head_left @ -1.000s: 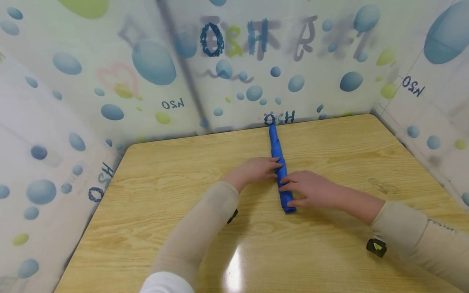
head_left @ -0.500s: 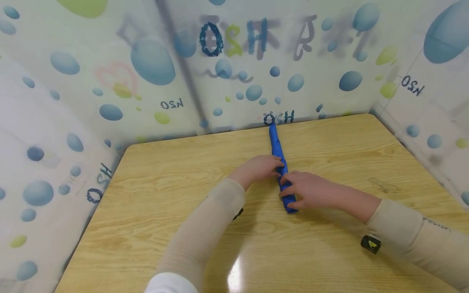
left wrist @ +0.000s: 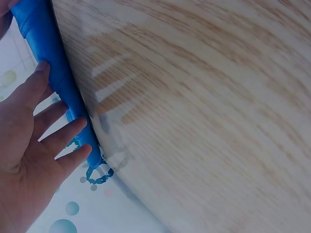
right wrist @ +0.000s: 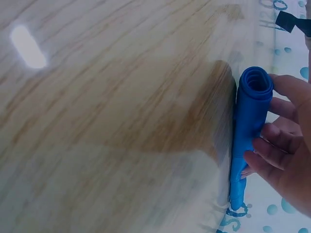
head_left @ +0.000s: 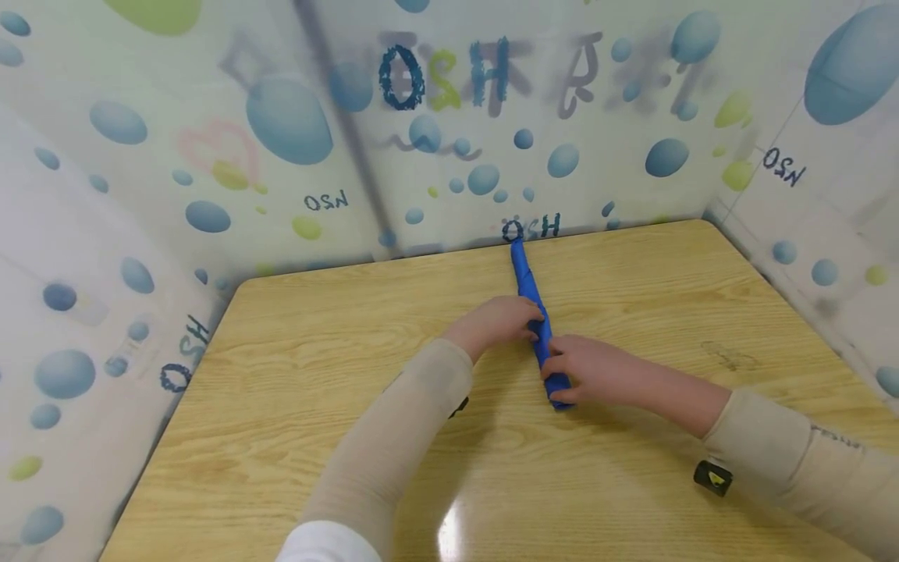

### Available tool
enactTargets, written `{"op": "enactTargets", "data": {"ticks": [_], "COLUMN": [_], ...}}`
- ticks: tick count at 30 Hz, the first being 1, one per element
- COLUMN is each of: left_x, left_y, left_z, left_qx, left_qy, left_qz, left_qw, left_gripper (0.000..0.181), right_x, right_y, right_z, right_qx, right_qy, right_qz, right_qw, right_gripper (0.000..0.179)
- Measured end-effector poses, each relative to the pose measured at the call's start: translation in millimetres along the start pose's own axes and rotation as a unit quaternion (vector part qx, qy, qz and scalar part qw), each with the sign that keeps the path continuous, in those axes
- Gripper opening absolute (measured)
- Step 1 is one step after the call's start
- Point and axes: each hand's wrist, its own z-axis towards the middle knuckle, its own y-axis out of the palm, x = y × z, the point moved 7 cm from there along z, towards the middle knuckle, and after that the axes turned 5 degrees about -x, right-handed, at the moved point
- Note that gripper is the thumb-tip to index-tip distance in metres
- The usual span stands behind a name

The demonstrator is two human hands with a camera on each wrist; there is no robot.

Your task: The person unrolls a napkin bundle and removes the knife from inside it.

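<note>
A long blue sheet, rolled into a narrow tube (head_left: 528, 279), lies on the wooden table, its far end near the back wall. My left hand (head_left: 497, 321) touches its left side around the middle; in the left wrist view the fingers (left wrist: 63, 138) of that hand are spread and fairly straight against the roll (left wrist: 48, 46). Nearer me, my right hand (head_left: 597, 372) rests its slightly bent fingertips along the right side of the near end. Layered coils show at the roll's end (right wrist: 249, 114) in the right wrist view, beside the right hand (right wrist: 294, 145).
The table (head_left: 337, 343) has a light wood grain and meets a patterned wall (head_left: 435, 164) at the back. More wall stands at the left and right sides. A black wrist device (head_left: 712, 477) hangs below the right sleeve.
Both hands stay on the blue roll. Its near end has shifted slightly to the right, the hands moving a little with it.
</note>
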Motion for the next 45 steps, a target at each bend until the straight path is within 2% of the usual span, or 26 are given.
{"op": "enactTargets", "data": {"ticks": [4, 7, 10, 13, 16, 20, 22, 24, 29, 32, 35, 38, 41, 45], "left_x": [0.2, 0.2, 0.8, 1.7, 2.1, 1.8, 1.5, 1.2, 0.9, 1.3, 1.5, 1.5, 1.3, 1.1], "left_y": [-0.2, 0.2, 0.1, -0.6, -1.0, -0.7, -0.7, -0.9, -1.5, -1.5, -1.1, 0.1, 0.9, 1.4], "left_z": [0.0, 0.8, 1.7, 2.1, 3.0, 4.5, 5.1, 4.7, 3.7, 3.8, 3.7, 3.2, 2.7, 3.0], "left_qx": [-0.003, -0.006, -0.009, -0.012, -0.012, -0.012, -0.012, -0.012, -0.009, -0.008, -0.011, -0.018, -0.018, -0.013], "left_qy": [-0.005, -0.008, -0.011, -0.012, -0.011, -0.010, -0.011, -0.013, -0.014, -0.010, -0.009, -0.013, -0.014, -0.011], "left_qz": [-0.005, -0.001, 0.010, 0.013, 0.015, 0.013, 0.011, 0.006, 0.002, 0.004, 0.001, -0.011, -0.017, -0.011], "left_qw": [1.0000, 1.0000, 0.9998, 0.9998, 0.9998, 0.9998, 0.9998, 0.9998, 0.9999, 0.9999, 0.9999, 0.9997, 0.9996, 0.9998], "left_gripper": [0.039, 0.040, 0.041, 0.042, 0.042, 0.041, 0.041, 0.041, 0.042, 0.042, 0.043, 0.044, 0.044, 0.044], "right_x": [-2.8, -6.3, -11.4, -13.0, -10.6, -2.8, 1.3, 3.0, 3.9, 8.6, 15.9, 21.2, 26.0, 32.8], "right_y": [0.8, 0.9, -0.9, -1.7, -1.9, -1.8, -2.8, -5.3, -8.4, -7.7, -6.7, -7.8, -11.4, -18.6], "right_z": [1.7, 2.5, 2.8, 2.4, 0.2, -5.8, -10.3, -15.5, -28.2, -34.0, -39.1, -44.3, -49.0, -53.3], "right_qx": [-0.012, -0.010, 0.005, 0.017, 0.021, 0.032, 0.048, 0.071, 0.119, 0.108, 0.083, 0.073, 0.079, 0.111], "right_qy": [0.004, -0.016, -0.044, -0.052, -0.040, -0.008, 0.005, 0.003, -0.023, -0.001, 0.038, 0.062, 0.079, 0.077], "right_qz": [0.000, -0.016, -0.039, -0.044, -0.026, 0.030, 0.054, 0.064, 0.029, 0.008, -0.011, -0.012, -0.006, -0.015], "right_qw": [0.9999, 0.9997, 0.9982, 0.9975, 0.9986, 0.9990, 0.9974, 0.9954, 0.9923, 0.9941, 0.9958, 0.9953, 0.9938, 0.9907], "right_gripper": [0.017, 0.010, 0.015, 0.020, 0.023, 0.023, 0.023, 0.023, 0.025, 0.023, 0.018, 0.014, 0.017, 0.024]}}
